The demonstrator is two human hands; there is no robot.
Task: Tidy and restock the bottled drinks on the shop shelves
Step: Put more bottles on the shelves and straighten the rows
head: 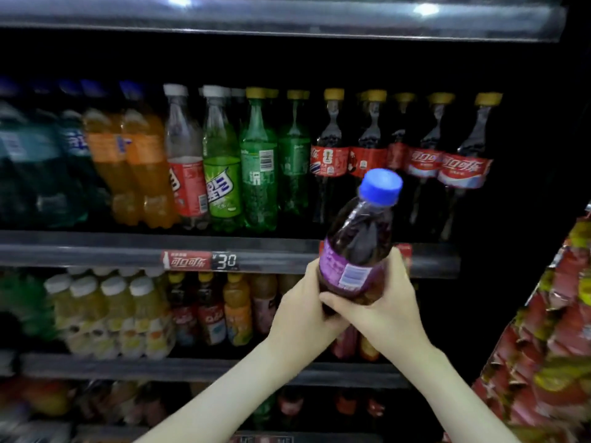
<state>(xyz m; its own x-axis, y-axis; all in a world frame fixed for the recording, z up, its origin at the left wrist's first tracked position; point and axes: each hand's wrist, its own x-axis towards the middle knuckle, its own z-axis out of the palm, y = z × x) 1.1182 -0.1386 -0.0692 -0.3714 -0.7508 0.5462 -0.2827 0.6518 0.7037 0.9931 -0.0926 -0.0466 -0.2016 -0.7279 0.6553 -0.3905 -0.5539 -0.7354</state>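
Left hand: the left hand grips the lower body of the purple drink bottle from its left side, fingers curled round it.
Bottle: blue cap, purple label and dark drink. It is held in the air, tilted with the cap leaning up and to the right, in front of the shelf edge and resting on no shelf.
Right hand: the right hand wraps the same bottle from the right. Its fingers curl under and across the base and its thumb lies up the side.
Row behind, left to right: orange bottles, green bottles, then cola bottles with yellow caps, all upright. A price tag is clipped to the edge below them.
Far right: snack packets hang beside the shelving.
Step in hand: probably restocking, with one bottle carried up to the shelves and not yet placed.
Next move calls for: finding the row this drink belongs in. No matching purple bottles are plainly visible, and the hands hide part of the lower shelf. The bottle then needs righting and setting upright in a gap, label outward, without knocking its neighbours.
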